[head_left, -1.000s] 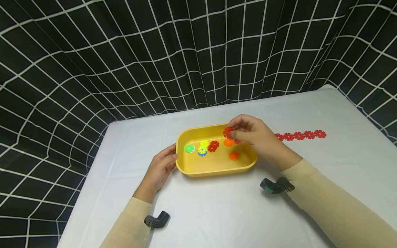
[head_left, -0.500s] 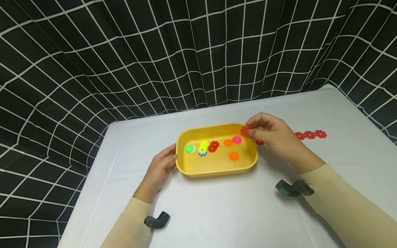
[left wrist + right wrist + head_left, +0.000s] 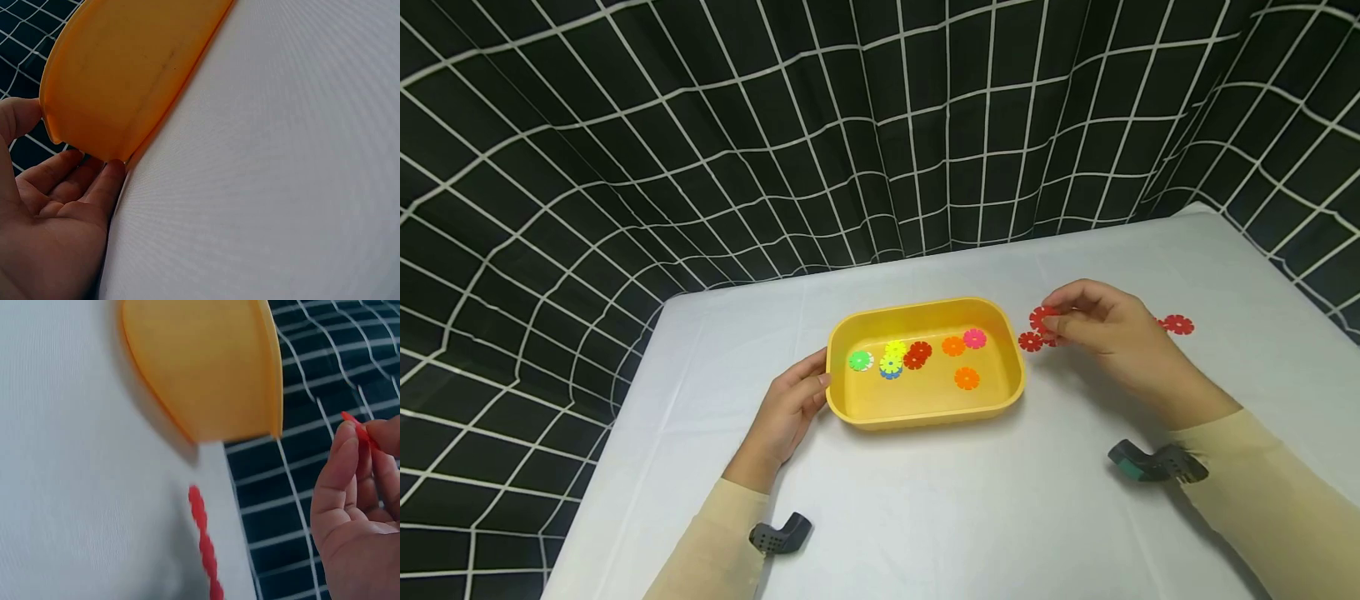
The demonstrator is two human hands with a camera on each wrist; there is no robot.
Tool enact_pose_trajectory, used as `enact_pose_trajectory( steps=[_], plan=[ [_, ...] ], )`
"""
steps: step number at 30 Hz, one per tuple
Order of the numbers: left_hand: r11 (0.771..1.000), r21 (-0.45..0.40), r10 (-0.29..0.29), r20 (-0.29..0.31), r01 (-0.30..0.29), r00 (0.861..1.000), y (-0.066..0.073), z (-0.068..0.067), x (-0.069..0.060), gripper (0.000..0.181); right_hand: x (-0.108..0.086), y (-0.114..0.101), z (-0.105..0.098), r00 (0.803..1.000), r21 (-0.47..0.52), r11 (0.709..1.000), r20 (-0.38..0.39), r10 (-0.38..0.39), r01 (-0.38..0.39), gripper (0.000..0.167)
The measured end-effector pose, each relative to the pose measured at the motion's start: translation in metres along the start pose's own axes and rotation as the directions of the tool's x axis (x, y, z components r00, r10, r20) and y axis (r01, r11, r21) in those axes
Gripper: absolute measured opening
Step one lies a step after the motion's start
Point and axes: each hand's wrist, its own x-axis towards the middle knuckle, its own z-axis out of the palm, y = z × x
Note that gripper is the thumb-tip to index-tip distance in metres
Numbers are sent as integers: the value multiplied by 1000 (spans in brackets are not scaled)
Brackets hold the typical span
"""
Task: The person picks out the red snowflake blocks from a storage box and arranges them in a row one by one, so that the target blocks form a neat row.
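My right hand (image 3: 1112,333) pinches a red snowflake-shaped plastic disc (image 3: 1041,319) between thumb and fingers, just right of the yellow tray. In the right wrist view the held disc (image 3: 359,429) appears edge-on. Below it, a row of red discs (image 3: 1030,342) lies on the table; the hand hides the row's middle. The yellow tray (image 3: 917,417) has its left end held by my left hand (image 3: 786,408), thumb at the rim and fingertips low on the outside, as the left wrist view shows. Inside lie green, yellow, blue, dark red (image 3: 916,356), orange (image 3: 967,378) and pink discs.
White cloth covers the table (image 3: 910,517). A black curtain with white grid lines (image 3: 880,125) hangs behind it and at the sides. Each wrist carries a dark camera mount, such as the right one (image 3: 1157,462).
My right hand has moved right, from over the tray to above the red row, carrying the red disc. The pink disc in the tray is uncovered. My left hand stays in place.
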Motion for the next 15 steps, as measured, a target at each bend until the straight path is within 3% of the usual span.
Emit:
enact_pose_trajectory(
  steps=[15],
  plan=[
    [1000, 3, 4, 12, -4, 1000, 0, -1, 0, 54, 7, 35, -43, 993, 88, 995, -104, 52, -43, 39]
  ],
)
